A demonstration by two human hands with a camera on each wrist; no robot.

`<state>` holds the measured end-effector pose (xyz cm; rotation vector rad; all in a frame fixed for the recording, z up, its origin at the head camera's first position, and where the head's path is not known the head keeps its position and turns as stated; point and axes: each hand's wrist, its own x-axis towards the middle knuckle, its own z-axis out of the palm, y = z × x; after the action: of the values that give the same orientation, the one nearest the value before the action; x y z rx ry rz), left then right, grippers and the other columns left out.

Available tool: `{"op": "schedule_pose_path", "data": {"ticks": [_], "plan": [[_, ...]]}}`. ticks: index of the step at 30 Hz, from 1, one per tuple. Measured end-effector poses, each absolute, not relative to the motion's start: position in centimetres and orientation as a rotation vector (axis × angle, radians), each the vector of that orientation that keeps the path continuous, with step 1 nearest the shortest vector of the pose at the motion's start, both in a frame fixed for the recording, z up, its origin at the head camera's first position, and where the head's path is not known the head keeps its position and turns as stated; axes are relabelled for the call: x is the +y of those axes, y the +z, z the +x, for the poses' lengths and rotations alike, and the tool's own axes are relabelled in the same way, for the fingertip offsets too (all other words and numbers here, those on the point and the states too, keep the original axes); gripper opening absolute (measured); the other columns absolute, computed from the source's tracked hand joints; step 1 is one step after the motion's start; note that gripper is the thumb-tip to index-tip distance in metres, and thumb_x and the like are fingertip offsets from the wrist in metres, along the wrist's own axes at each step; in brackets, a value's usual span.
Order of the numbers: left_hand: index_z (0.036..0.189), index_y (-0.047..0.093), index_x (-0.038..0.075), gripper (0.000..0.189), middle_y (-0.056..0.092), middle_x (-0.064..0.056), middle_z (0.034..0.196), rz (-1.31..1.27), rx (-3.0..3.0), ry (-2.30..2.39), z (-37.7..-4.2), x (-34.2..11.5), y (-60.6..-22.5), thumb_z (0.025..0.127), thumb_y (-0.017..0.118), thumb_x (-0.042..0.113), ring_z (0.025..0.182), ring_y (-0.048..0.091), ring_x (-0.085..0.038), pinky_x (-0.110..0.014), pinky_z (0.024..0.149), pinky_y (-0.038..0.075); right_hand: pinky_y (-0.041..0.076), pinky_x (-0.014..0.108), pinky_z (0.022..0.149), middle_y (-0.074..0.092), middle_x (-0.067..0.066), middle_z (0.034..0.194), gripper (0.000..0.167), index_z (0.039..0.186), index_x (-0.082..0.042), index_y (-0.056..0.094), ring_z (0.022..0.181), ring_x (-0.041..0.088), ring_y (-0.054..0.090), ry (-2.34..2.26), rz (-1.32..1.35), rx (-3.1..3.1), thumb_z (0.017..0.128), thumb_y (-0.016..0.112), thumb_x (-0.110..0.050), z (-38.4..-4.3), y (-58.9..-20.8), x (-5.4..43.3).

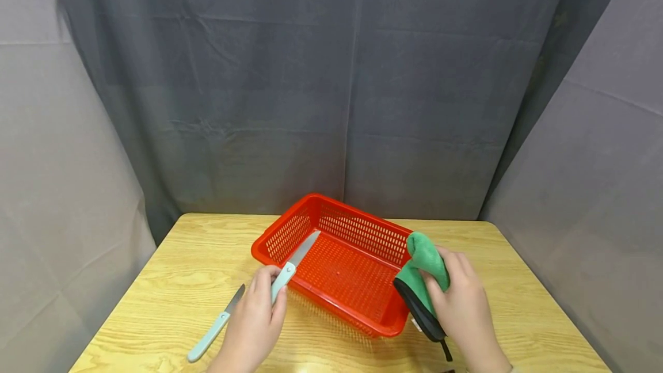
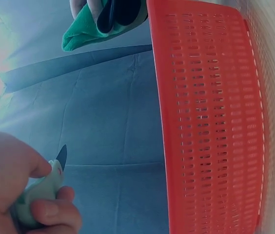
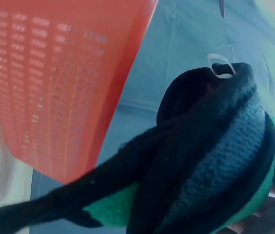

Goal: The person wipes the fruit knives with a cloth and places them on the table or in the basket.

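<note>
My left hand [image 1: 256, 317] grips a knife [image 1: 284, 281] by its pale green handle. The blade points up and away, over the left end of a red plastic basket [image 1: 331, 318]. In the left wrist view the thumb and fingers wrap the knife handle [image 2: 40, 197]. My right hand [image 1: 461, 295] pinches a folded green cloth [image 1: 427, 261] with a black border and a black hanging loop. This cloth overlaps the basket's right end in the head view; a white tag [image 3: 221, 66] shows on it up close. A second knife [image 1: 209, 335] with a similar handle lies on the table, left of my left hand.
The light wooden table [image 1: 207, 252] carries the slatted basket, which sits at an angle near its middle. A grey curtain [image 1: 269, 102] hangs behind, with paler cloth walls [image 1: 585, 189] on both sides. A small dark object shows at the bottom edge by my right wrist.
</note>
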<state>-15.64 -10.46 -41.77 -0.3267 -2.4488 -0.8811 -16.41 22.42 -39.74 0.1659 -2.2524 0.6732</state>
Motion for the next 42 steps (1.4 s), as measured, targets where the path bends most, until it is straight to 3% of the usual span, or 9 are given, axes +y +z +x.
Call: {"op": "schedule_pose_path", "data": {"ticks": [9, 19, 34, 42], "plan": [[0.122, 0.054, 0.004, 0.029, 0.057, -0.001, 0.099, -0.327, -2.408, -0.931, -15.8, -9.5, -42.5, 0.097, 0.067, 0.009, 0.063, 0.041, -0.003, -0.020, 0.053, 0.040, 0.057, 0.058, 0.077, 0.062, 0.013, 0.104, 0.046, 0.123, -0.006, 0.065, 0.091, 0.033, 0.065, 0.675, 0.181, -2.251, 0.081, 0.084, 0.001, -16.3, -39.6, 20.9], [0.123, 0.053, 0.002, 0.030, 0.055, -0.002, 0.099, -0.358, -2.433, -0.987, -16.2, -8.8, -42.2, 0.095, 0.063, 0.005, 0.056, 0.036, 0.001, -0.019, 0.048, 0.038, 0.058, 0.053, 0.074, 0.061, 0.011, 0.100, 0.050, 0.125, -0.006, 0.064, 0.085, 0.029, 0.064, 0.654, 0.219, -2.232, 0.080, 0.085, 0.000, -16.5, -39.4, 19.6], [0.122, 0.057, 0.002, 0.034, 0.058, -0.001, 0.099, -0.452, -2.311, -0.953, -16.7, -7.5, -42.2, 0.090, 0.068, 0.004, 0.067, 0.045, -0.004, -0.019, 0.055, 0.042, 0.058, 0.052, 0.078, 0.063, 0.012, 0.108, 0.055, 0.128, -0.008, 0.061, 0.090, 0.029, 0.064, 0.666, 0.246, -2.251, 0.080, 0.086, -0.002, -16.9, -39.5, 18.4], [0.124, 0.058, 0.005, 0.036, 0.061, -0.001, 0.100, -0.475, -2.267, -0.956, -17.2, -7.4, -43.1, 0.090, 0.070, 0.005, 0.065, 0.044, -0.002, -0.017, 0.052, 0.039, 0.057, 0.047, 0.073, 0.061, 0.010, 0.102, 0.056, 0.125, -0.010, 0.059, 0.084, 0.026, 0.062, 0.618, 0.284, -2.245, 0.077, 0.087, -0.001, -17.2, -39.9, 17.7]]}}
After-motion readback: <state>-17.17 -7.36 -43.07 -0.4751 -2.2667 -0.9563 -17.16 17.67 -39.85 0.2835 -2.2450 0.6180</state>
